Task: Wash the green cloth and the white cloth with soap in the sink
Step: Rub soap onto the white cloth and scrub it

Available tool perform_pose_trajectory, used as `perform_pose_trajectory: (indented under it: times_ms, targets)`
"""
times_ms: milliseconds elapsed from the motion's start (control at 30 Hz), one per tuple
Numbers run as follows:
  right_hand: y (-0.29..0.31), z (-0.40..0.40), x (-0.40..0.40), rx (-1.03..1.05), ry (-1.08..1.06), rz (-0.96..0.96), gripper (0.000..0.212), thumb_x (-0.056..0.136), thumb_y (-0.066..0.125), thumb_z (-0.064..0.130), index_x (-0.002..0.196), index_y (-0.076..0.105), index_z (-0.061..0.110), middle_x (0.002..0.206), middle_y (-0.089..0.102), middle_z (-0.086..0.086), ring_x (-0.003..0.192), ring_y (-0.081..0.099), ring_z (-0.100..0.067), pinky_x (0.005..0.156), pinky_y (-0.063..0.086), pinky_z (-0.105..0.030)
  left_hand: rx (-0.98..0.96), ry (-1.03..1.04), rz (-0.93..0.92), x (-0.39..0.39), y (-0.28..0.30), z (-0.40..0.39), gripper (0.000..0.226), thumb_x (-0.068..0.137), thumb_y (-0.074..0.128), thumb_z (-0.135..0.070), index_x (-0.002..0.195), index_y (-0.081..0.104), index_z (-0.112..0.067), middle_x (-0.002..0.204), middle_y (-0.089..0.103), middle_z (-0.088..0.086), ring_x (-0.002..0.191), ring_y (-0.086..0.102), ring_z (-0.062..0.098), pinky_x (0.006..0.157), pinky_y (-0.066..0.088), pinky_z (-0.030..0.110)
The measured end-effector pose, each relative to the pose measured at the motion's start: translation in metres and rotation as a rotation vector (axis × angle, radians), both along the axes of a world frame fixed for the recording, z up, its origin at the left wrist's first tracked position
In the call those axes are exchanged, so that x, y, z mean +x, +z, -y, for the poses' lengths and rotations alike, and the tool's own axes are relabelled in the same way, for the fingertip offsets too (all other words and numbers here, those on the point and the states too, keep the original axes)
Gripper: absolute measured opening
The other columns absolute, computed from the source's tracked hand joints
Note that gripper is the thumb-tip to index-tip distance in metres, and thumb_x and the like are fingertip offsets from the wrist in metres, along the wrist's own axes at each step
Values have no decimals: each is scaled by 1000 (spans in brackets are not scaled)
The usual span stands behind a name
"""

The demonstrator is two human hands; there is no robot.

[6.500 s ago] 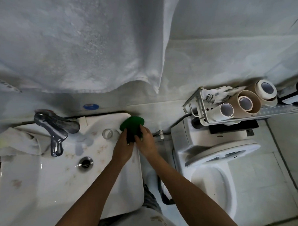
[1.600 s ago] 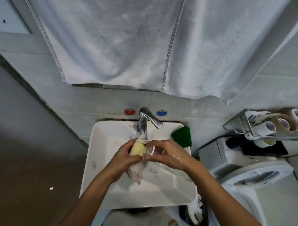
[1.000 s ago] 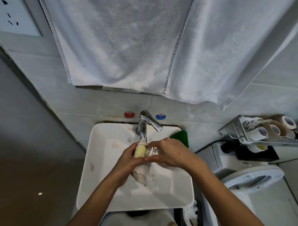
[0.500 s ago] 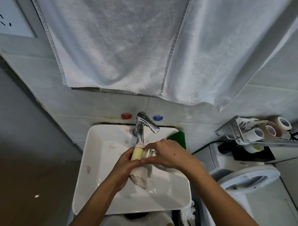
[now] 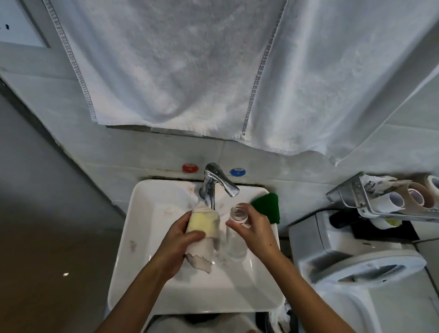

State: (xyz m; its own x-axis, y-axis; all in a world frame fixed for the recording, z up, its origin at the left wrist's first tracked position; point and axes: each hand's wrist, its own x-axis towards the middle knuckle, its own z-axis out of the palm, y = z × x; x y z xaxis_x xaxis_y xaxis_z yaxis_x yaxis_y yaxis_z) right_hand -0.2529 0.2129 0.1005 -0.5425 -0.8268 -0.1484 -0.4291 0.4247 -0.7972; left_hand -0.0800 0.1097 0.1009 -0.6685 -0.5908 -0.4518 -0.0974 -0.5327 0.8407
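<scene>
Your right hand (image 5: 253, 230) has just drawn away from your left hand (image 5: 181, 238) — half a second ago the two were pressed together under the tap (image 5: 214, 185), with the clear bottle's mouth against the cloth, and now there is an open gap between them. Your right fingers are curled round the neck of that small clear bottle (image 5: 237, 230), which stands upright again with its open mouth facing up. Your left hand grips the white cloth (image 5: 205, 231) bunched over the basin, thumb across the front, and the top of the bundle shows a pale yellow patch; its ragged tail hangs down below your fist. That reads as the soap dose being done, so the next step is likely to set the bottle down and rub the cloth — though whether water is running from the spout cannot be told here. The green cloth (image 5: 267, 207) lies on the far right corner of the sink (image 5: 146, 243) rim, just behind your right hand and apart from it, so judging by where it lies it is out of the wash for now. A large white towel (image 5: 210, 67) hangs on the wall above.
</scene>
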Motion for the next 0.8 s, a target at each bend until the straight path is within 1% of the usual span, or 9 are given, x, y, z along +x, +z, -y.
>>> perform_pose_trajectory:
  times_ms: [67, 200, 267, 333, 400, 467, 633, 733, 800]
  targets:
    - [-16, 2, -7, -14, -84, 65, 34, 81, 76, 27, 109, 57, 21, 97, 64, 8, 87, 62, -6, 78, 51, -19, 7, 8, 4, -1, 1, 1, 49, 65, 62, -11, 114, 61, -20, 106, 68, 10, 95, 64, 27, 80, 52, 42]
    - [-50, 11, -23, 7, -263, 96, 44, 81, 75, 23, 119, 56, 10, 103, 61, 1, 91, 59, -13, 80, 46, -20, 19, 21, 28, -3, 1, 4, 50, 64, 62, -11, 114, 59, -18, 105, 67, 12, 94, 64, 29, 75, 55, 39]
    - [-65, 17, -33, 48, -323, 100, 47, 83, 74, 22, 123, 54, 9, 109, 61, -3, 94, 55, -13, 83, 44, -22, 19, 21, 45, -5, 2, 5, 50, 63, 61, -11, 112, 59, -16, 102, 67, 12, 87, 66, 26, 68, 55, 34]
    - [-77, 23, -44, 42, -372, 131, 47, 84, 73, 19, 126, 53, 8, 116, 62, -10, 99, 57, -18, 87, 44, -24, 28, 16, 46, -8, 4, 6, 49, 61, 59, -8, 110, 59, -15, 93, 70, 11, 76, 69, 21, 62, 55, 31]
    - [-85, 28, -52, 46, -387, 137, 47, 86, 70, 19, 128, 51, 9, 121, 62, -12, 109, 59, -25, 89, 42, -24, 37, 0, 35, -11, 7, 5, 49, 60, 56, -5, 108, 57, -13, 81, 72, 6, 66, 69, 20, 56, 55, 28]
    - [-92, 32, -58, 82, -386, 131, 47, 89, 67, 20, 131, 49, 11, 125, 60, -12, 114, 57, -27, 92, 41, -25, 45, -15, 29, -14, 8, 6, 49, 59, 54, -4, 107, 56, -13, 75, 72, 4, 62, 69, 18, 52, 53, 25]
    - [-99, 35, -67, 122, -382, 116, 45, 91, 64, 20, 132, 47, 10, 128, 59, -14, 118, 56, -30, 98, 42, -31, 57, -32, 47, -20, 2, 6, 54, 58, 55, -4, 112, 55, -13, 80, 73, 2, 67, 69, 16, 57, 53, 25]
    - [-101, 33, -67, 139, -336, 82, 48, 89, 67, 18, 132, 47, 11, 128, 58, -13, 118, 55, -30, 92, 41, -27, 47, -49, 60, -25, 0, 6, 54, 58, 54, -3, 111, 56, -13, 81, 73, 3, 69, 69, 17, 58, 53, 25]
    - [-105, 29, -67, 144, -303, 77, 54, 87, 70, 15, 135, 45, 11, 131, 56, -13, 121, 53, -29, 92, 41, -26, 33, -68, 76, -27, -2, 7, 53, 58, 55, -4, 111, 58, -14, 84, 72, 3, 71, 68, 15, 59, 53, 25]
